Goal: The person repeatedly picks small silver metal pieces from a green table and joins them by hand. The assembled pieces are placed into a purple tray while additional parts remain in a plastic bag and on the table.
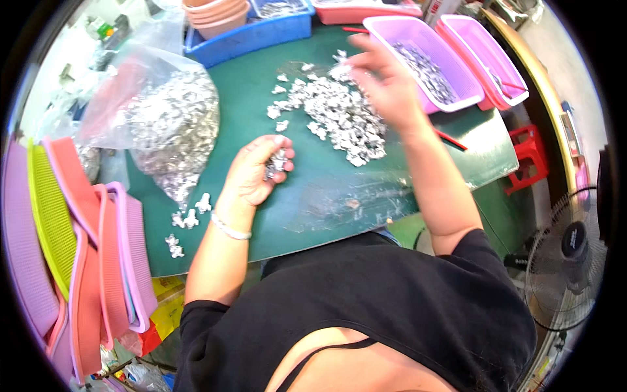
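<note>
My left hand point(260, 168) is curled palm up over the green table, closed around several small silver metal parts point(275, 164). Farther to the right, my right hand point(386, 81) reaches over the far right edge of a loose pile of the same silver parts point(343, 116). It is blurred, but its fingers look apart, and I see nothing held between them. Some shiny parts lie just by its fingertips. A few single parts point(191, 218) rest near the table's left front edge.
A clear plastic bag point(179, 117) full of silver parts stands at the left. Pink and purple baskets point(88, 261) are stacked at the near left. Beyond the pile are a blue tray point(255, 36) and a purple bin point(467, 81) with parts. A fan point(567, 261) stands at right.
</note>
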A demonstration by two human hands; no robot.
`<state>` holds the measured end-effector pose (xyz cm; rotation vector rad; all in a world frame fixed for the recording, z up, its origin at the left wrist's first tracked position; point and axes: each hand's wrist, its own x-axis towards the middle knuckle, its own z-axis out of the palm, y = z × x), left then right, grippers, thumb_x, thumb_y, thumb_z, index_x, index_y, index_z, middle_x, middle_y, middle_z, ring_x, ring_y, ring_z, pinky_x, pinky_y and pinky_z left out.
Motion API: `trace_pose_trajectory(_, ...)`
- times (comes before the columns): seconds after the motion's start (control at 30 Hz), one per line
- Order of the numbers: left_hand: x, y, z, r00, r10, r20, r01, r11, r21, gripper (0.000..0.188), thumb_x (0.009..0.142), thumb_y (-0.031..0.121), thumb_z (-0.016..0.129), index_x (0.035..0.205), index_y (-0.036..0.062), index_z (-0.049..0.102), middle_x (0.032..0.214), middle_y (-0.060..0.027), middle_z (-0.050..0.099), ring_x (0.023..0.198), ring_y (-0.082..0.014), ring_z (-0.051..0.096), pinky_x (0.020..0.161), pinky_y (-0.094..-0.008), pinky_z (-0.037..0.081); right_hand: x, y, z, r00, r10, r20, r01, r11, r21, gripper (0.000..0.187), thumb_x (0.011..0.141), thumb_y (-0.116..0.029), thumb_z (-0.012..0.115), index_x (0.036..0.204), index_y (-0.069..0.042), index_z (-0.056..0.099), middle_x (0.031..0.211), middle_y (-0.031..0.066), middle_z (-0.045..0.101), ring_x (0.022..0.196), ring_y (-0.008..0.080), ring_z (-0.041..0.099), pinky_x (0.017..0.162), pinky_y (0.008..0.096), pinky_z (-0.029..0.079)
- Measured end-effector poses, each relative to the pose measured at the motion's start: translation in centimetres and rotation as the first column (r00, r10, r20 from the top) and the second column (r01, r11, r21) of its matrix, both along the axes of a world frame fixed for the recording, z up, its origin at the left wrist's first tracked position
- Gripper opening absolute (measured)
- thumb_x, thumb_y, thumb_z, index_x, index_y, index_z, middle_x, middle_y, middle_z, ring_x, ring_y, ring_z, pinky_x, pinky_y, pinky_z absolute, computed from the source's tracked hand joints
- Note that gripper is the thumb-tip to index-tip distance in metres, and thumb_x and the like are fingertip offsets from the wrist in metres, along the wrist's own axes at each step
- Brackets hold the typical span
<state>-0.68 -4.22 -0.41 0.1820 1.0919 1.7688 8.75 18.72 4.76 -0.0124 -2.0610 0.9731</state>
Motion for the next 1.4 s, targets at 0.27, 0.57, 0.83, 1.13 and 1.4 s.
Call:
trace_pose_trajectory(0.27, -0.8, -0.2, 4.1, 1.0, 0.006, -0.002, -0.006, 1.0, 0.008, 0.014, 0.083, 0.016, 0.058, 0.088, 0.0031, 0.055, 0.074, -0.006, 0.057, 0.055, -0.0108, 0.053, 0.036, -0.0153, 0.034, 6.4, 11.1, 2.1, 0.792, -0.609, -0.034, 0.582, 0.738, 0.341, 0.046, 0.074, -0.01, 0.061, 0.118, -0.001, 0.049, 0.113, 0.0167, 0.054, 0.107, 0.0292, 0.05, 0.093, 0.0357, 0.037)
trace_pose_trajectory(0.57, -8.3, -1.8, 22.3, 0.708, 0.182, -0.682, -0.165, 0.982, 0.09, 0.015, 0.082, 0.017, 0.059, 0.088, 0.0038, 0.058, 0.077, -0.0047, 0.056, 0.058, -0.0079, 0.048, 0.038, -0.0132, 0.032, 8.3, 6.8, 0.5, 0.844, -0.529, 0.091, 0.497, 0.834, 0.241, 0.035, 0.075, -0.007, 0.059, 0.109, -0.004, 0.055, 0.108, 0.0109, 0.057, 0.097, 0.0238, 0.053, 0.077, 0.0305, 0.041)
trace_pose_trajectory(0.83, -17.5, -1.6, 23.2, 0.716, -0.054, -0.696, -0.44, 0.739, -0.511, 0.017, 0.081, 0.017, 0.061, 0.088, 0.0009, 0.058, 0.076, -0.0033, 0.058, 0.056, -0.0056, 0.049, 0.035, -0.0119, 0.028, 8.5, 5.0, 0.3, 0.927, -0.367, 0.078, 0.345, 0.915, 0.207, 0.03, 0.074, -0.006, 0.061, 0.104, -0.002, 0.057, 0.103, 0.0116, 0.058, 0.092, 0.0237, 0.053, 0.072, 0.0299, 0.041)
trace_pose_trajectory(1.13, -20.1, -6.3, 20.6, 0.824, -0.166, -0.542, -0.327, 0.641, -0.694, 0.016, 0.081, 0.016, 0.058, 0.089, 0.0026, 0.059, 0.077, -0.0034, 0.06, 0.06, -0.0098, 0.056, 0.046, -0.0179, 0.045, 9.3, 5.4, 0.4, 0.916, -0.354, 0.187, 0.304, 0.919, 0.249, 0.03, 0.074, -0.011, 0.061, 0.104, -0.003, 0.057, 0.101, 0.0123, 0.059, 0.092, 0.0265, 0.054, 0.076, 0.0306, 0.043)
trace_pose_trajectory(1.4, -15.0, -5.3, 22.5, 0.311, -0.613, -0.726, -0.563, 0.496, -0.66, 0.035, 0.081, 0.035, 0.059, 0.105, 0.0096, 0.06, 0.092, -0.0022, 0.06, 0.075, -0.0111, 0.053, 0.062, -0.0258, 0.046, 2.9, 1.1, 0.2, 0.941, -0.104, 0.323, -0.022, 0.931, 0.365, 0.035, 0.072, -0.009, 0.06, 0.107, -0.004, 0.056, 0.1, 0.0124, 0.06, 0.099, 0.0292, 0.051, 0.087, 0.0366, 0.04)
